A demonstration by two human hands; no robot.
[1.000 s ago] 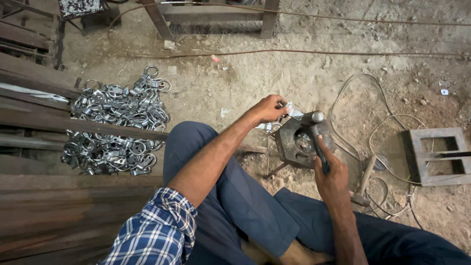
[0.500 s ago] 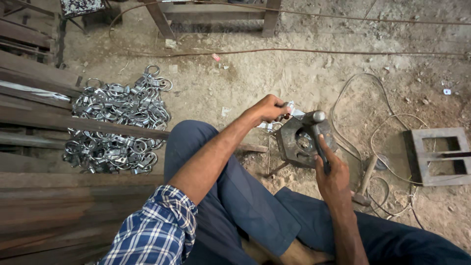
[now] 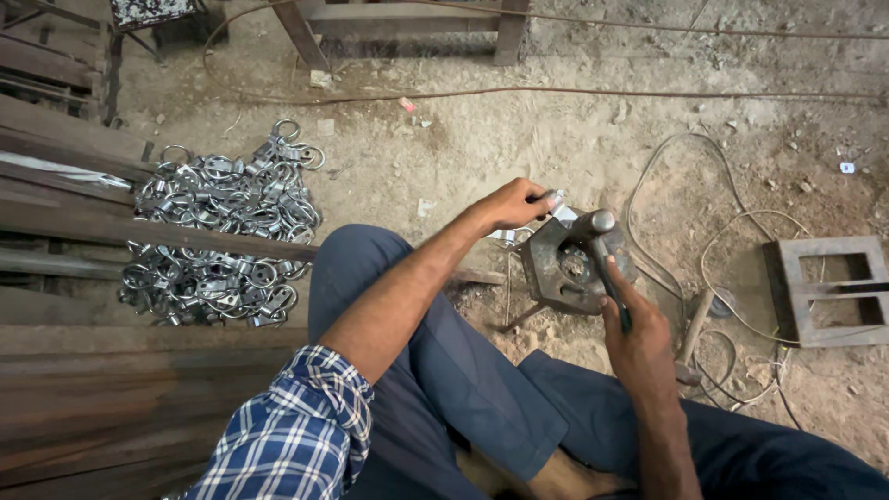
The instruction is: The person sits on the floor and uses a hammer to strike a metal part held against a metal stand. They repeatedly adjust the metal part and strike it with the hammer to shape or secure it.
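Left hand [image 3: 514,204] grips a small metal piece [image 3: 553,200] at the iron block [image 3: 565,264]; right hand [image 3: 634,333] clenches a hammer [image 3: 602,250].

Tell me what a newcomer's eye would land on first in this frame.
Probably the heap of shiny metal rings on the dirt floor at left, split by a dark plank. Next, at centre, the left hand holds a small bright piece at a dark metal block, while the right hand grips a hammer over it.

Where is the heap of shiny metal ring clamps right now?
In the head view, the heap of shiny metal ring clamps lies on the dirt floor at the person's left, beyond the bent knee, with a dark steel bar lying across it.
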